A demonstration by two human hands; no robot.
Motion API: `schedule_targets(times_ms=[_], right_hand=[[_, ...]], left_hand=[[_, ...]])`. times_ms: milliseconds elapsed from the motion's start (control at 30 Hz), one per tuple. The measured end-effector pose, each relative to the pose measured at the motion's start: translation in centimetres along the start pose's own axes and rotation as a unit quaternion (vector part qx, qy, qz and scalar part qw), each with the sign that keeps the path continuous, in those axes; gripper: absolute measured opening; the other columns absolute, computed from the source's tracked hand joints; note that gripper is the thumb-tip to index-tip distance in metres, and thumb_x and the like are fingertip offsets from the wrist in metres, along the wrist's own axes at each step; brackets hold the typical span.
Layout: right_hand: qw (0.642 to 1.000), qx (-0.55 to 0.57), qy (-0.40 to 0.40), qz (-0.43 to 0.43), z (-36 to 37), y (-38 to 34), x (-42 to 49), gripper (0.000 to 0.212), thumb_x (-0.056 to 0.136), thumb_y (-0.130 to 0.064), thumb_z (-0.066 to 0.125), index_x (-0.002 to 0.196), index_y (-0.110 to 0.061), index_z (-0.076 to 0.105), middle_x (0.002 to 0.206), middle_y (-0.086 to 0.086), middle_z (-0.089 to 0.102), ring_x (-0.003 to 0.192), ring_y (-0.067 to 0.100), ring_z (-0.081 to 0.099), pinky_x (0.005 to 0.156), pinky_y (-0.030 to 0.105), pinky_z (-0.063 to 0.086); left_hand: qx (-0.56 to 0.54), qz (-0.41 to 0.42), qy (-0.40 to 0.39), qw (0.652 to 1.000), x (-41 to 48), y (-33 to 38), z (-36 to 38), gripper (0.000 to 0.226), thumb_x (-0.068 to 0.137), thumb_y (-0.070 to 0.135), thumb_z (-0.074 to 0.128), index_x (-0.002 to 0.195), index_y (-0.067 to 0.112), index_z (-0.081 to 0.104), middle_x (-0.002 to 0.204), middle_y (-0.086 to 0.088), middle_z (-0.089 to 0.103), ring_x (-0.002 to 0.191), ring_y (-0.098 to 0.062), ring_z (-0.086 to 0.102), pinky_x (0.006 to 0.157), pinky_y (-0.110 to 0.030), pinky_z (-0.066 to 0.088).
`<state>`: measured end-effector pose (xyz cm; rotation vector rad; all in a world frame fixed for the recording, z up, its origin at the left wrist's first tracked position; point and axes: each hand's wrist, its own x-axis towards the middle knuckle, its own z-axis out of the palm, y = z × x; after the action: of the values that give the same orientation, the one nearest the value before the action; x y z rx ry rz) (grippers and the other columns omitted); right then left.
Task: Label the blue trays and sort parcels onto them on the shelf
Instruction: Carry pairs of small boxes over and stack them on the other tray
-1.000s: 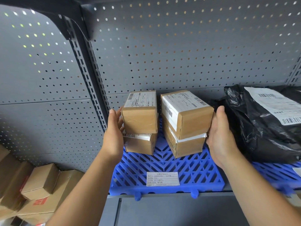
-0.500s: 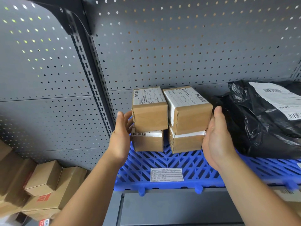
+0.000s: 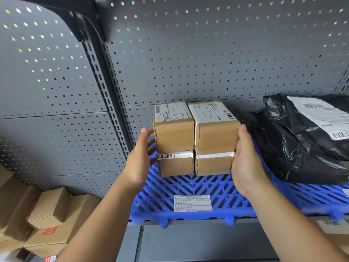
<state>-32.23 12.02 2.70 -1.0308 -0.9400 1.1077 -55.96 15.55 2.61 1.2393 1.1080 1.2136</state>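
Two stacks of brown cardboard parcels, the left stack (image 3: 173, 137) and the right stack (image 3: 215, 137), stand side by side and touching on a blue slatted tray (image 3: 188, 188). Each stack is two boxes high, with white shipping labels on top. A white label (image 3: 192, 203) is stuck on the tray's front edge. My left hand (image 3: 139, 163) is at the left side of the left stack, fingers spread and touching it. My right hand (image 3: 247, 163) lies flat against the right side of the right stack.
A black plastic mailer bag (image 3: 302, 140) with a white label lies close on the right, on a second blue tray (image 3: 311, 195). Grey pegboard (image 3: 207, 63) backs the shelf, and a slotted upright (image 3: 105, 87) stands at the left. Several cardboard boxes (image 3: 49, 210) are piled lower left.
The two stacks were apart and skewed. My hands have pushed them together, and they now stand squared and touching. The view has shifted left, so the tray sits further right.
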Motion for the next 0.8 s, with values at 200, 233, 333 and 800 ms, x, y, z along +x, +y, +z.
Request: schedule_targets(times_ms=[200, 233, 333, 800], right_hand=[[0.990, -0.090, -0.039, -0.103, -1.0, -0.2, 0.6, 0.072, 0.081, -0.056, 0.067, 0.147, -0.050, 0.038, 0.138, -0.023, 0.059, 0.128, -0.002, 0.054, 0.111, 0.040, 0.038], [0.988, -0.097, -0.048, -0.106, -1.1, -0.1, 0.6, 0.074, 0.080, -0.050, 0.071, 0.146, -0.051, 0.037, 0.138, -0.022, 0.059, 0.129, 0.001, 0.054, 0.110, 0.042, 0.040], [0.987, -0.104, -0.055, -0.110, -1.2, 0.1, 1.0, 0.069, 0.081, -0.043, 0.074, 0.141, -0.054, 0.043, 0.133, -0.020, 0.063, 0.124, 0.002, 0.059, 0.107, 0.044, 0.043], [0.987, -0.120, -0.044, -0.102, -0.6, 1.1, 1.3, 0.062, 0.082, -0.046, 0.070, 0.137, -0.057, 0.044, 0.129, -0.025, 0.065, 0.116, -0.005, 0.061, 0.098, 0.035, 0.043]], left_hand=[[0.005, 0.081, -0.038, 0.996, -0.2, 0.5, 0.2, 0.062, 0.085, 0.078, 0.055, 0.139, 0.046, 0.057, 0.141, 0.021, 0.061, 0.133, 0.001, 0.052, 0.113, -0.036, 0.035], [0.006, 0.083, -0.047, 0.995, -0.2, 0.6, 0.3, 0.060, 0.083, 0.076, 0.061, 0.136, 0.048, 0.058, 0.140, 0.020, 0.062, 0.132, -0.001, 0.055, 0.111, -0.036, 0.037], [0.015, 0.089, -0.057, 0.994, 0.1, 0.7, 0.5, 0.053, 0.085, 0.066, 0.068, 0.134, 0.048, 0.059, 0.136, 0.015, 0.065, 0.127, -0.006, 0.060, 0.106, -0.038, 0.043], [0.005, 0.102, -0.049, 0.994, 0.2, 1.0, 0.7, 0.038, 0.090, 0.048, 0.063, 0.128, 0.044, 0.064, 0.131, 0.013, 0.069, 0.122, -0.005, 0.063, 0.100, -0.031, 0.044]])
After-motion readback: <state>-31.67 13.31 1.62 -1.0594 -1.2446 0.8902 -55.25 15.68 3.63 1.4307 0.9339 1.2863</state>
